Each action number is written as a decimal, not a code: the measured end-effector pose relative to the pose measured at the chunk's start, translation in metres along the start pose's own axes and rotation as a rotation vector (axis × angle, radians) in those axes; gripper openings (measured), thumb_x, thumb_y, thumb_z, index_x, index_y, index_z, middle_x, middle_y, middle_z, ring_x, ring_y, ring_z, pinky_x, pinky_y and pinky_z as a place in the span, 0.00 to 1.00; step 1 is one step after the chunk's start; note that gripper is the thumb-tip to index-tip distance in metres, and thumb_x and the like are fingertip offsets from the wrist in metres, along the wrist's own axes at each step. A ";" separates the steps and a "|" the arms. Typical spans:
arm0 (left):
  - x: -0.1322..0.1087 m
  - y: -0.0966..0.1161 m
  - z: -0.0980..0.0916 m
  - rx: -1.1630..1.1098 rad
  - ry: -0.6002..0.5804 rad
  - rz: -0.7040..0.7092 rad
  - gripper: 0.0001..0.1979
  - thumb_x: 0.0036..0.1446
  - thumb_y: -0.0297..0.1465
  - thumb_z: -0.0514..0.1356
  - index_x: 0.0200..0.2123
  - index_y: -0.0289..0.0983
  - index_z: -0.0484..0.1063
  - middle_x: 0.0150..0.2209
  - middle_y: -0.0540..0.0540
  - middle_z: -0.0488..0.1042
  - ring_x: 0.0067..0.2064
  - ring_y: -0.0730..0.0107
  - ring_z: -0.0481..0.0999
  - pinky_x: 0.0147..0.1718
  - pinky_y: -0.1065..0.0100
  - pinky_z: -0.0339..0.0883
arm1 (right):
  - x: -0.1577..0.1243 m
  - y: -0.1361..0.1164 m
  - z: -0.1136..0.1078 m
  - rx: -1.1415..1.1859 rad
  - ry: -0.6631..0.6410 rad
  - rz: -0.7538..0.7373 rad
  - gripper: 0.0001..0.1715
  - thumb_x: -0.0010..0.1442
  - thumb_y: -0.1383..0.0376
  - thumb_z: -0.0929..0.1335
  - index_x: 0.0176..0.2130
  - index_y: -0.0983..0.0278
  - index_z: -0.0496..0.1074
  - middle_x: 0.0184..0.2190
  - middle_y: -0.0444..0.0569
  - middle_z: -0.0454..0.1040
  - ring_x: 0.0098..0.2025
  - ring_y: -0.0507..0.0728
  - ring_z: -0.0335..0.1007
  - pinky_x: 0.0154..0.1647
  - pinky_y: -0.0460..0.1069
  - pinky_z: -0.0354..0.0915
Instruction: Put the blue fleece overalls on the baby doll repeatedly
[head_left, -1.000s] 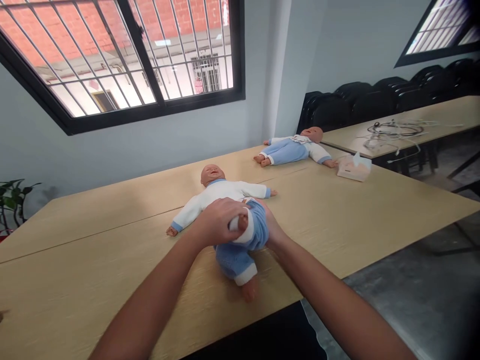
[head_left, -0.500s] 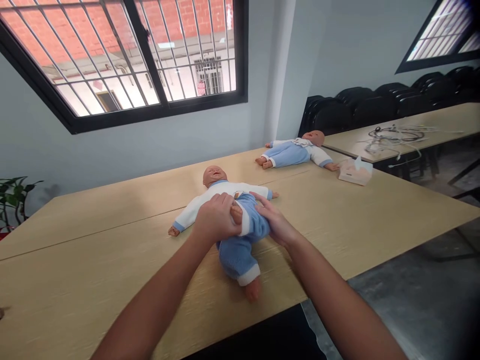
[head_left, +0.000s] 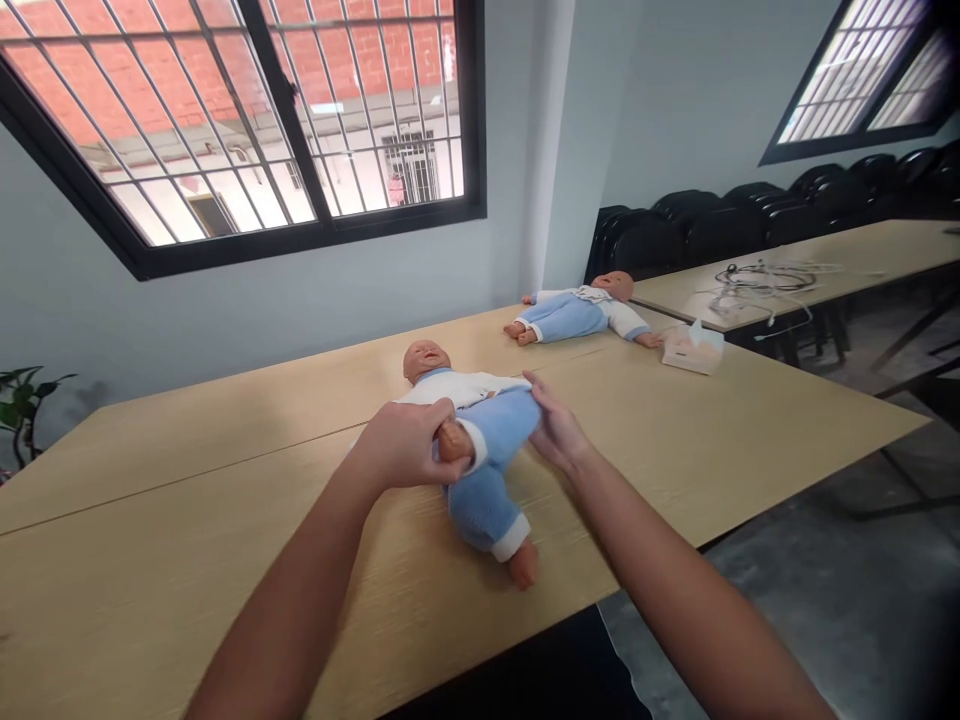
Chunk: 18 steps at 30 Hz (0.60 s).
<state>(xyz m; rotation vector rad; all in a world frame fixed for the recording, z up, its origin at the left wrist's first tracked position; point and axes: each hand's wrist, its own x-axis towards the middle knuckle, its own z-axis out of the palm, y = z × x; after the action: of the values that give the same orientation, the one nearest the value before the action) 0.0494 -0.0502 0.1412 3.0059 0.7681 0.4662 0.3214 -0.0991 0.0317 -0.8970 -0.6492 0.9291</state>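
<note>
A baby doll [head_left: 487, 420] in a white top and blue trousers lies on its back on the wooden table [head_left: 187, 540], head toward the window. My left hand [head_left: 412, 440] is closed round the foot of its raised, bent leg, near the white cuff. Against the far side of that leg, at the knee, rests my right hand [head_left: 555, 425], thumb up along the blue cloth; its fingers are partly hidden behind the leg. The doll's other leg lies bent on the table, its bare foot pointing toward me.
Another doll [head_left: 574, 312] lies at the back of the table, beside a tissue box [head_left: 691, 352]. White cables [head_left: 772, 280] lie on a second table at the right. Black chairs [head_left: 720, 230] stand behind, a plant [head_left: 26, 410] at far left.
My left hand has moved left and slightly down with the doll's foot, so the leg is less folded. My right hand has shifted slightly right at the knee. The view has turned slightly.
</note>
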 end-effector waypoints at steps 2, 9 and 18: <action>-0.003 0.000 -0.004 -0.013 -0.004 0.028 0.18 0.48 0.46 0.66 0.31 0.42 0.63 0.27 0.50 0.75 0.27 0.63 0.73 0.25 0.66 0.51 | 0.012 -0.004 -0.001 -0.020 -0.012 0.029 0.35 0.51 0.55 0.77 0.56 0.58 0.72 0.41 0.47 0.82 0.44 0.60 0.79 0.50 0.57 0.73; -0.006 -0.001 -0.011 -0.029 -0.039 0.025 0.21 0.48 0.49 0.66 0.29 0.42 0.61 0.24 0.52 0.72 0.25 0.65 0.71 0.24 0.66 0.49 | 0.039 0.004 -0.007 -0.144 0.142 -0.120 0.40 0.48 0.53 0.77 0.57 0.61 0.70 0.24 0.35 0.71 0.27 0.52 0.67 0.35 0.48 0.68; -0.002 0.057 0.033 -0.065 0.064 0.007 0.25 0.50 0.57 0.66 0.32 0.41 0.68 0.23 0.46 0.74 0.26 0.56 0.76 0.23 0.62 0.53 | 0.036 0.015 -0.009 -0.400 0.228 -0.186 0.32 0.55 0.50 0.72 0.55 0.60 0.72 0.42 0.48 0.77 0.45 0.59 0.74 0.50 0.54 0.72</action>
<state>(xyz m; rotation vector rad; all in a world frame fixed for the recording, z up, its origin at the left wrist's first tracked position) 0.0844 -0.0988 0.1131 2.9479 0.7315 0.5787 0.3393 -0.0666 0.0179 -1.2546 -0.7194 0.5265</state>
